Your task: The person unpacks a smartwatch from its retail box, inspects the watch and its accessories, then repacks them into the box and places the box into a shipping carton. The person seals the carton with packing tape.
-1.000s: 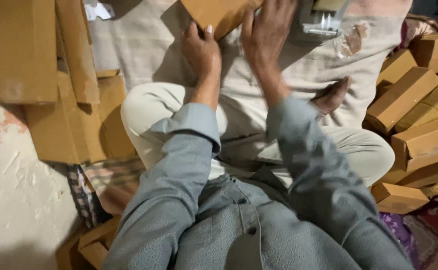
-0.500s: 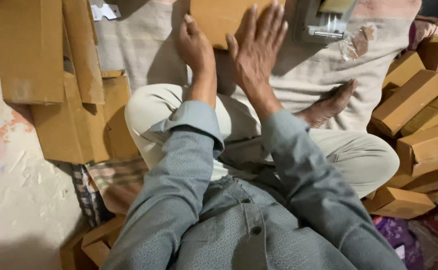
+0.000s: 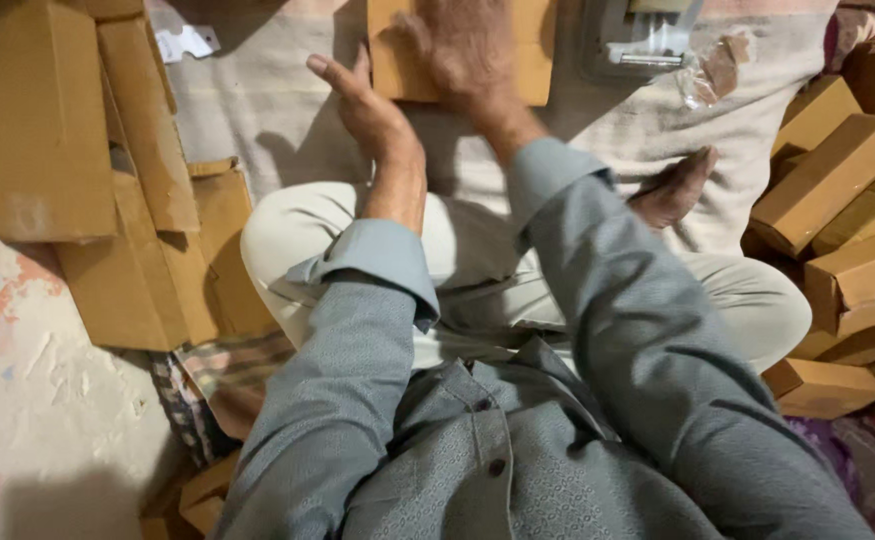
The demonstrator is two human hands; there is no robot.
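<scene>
My right hand (image 3: 462, 50) now flat on the cardboard box (image 3: 532, 50) | left hand (image 3: 372, 110) open beside it, released | box pressed down.

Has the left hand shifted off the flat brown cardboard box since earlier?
Yes. The left hand has slid left off the flat brown cardboard box, now open beside its edge.
</scene>
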